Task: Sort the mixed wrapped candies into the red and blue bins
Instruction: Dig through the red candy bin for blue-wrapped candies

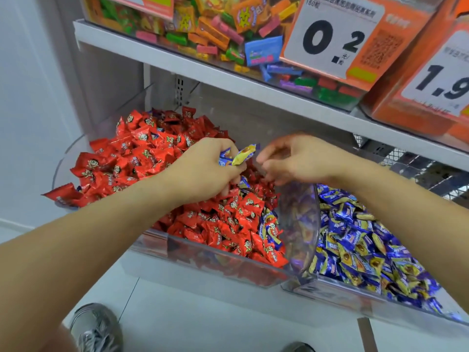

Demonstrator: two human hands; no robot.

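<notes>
A clear bin [203, 255] heaped with red wrapped candies [142, 158] stands on the left, with a few blue and yellow candies [269, 229] mixed in near its right side. The clear bin [330, 288] to its right holds blue and yellow candies [360, 247]. My left hand [208, 171] hovers over the red heap and grips blue and yellow candies [243, 156] between its fingers. My right hand [299, 158] is close beside it, above the divider between the bins, with fingers curled toward those candies; whether it holds anything is unclear.
A white shelf [177, 57] overhangs the bins, carrying a clear box of mixed colourful sweets [215, 29] and orange price signs [335, 36]. A wire mesh [411, 166] sits behind the blue bin. My shoes [96, 329] stand on the white floor below.
</notes>
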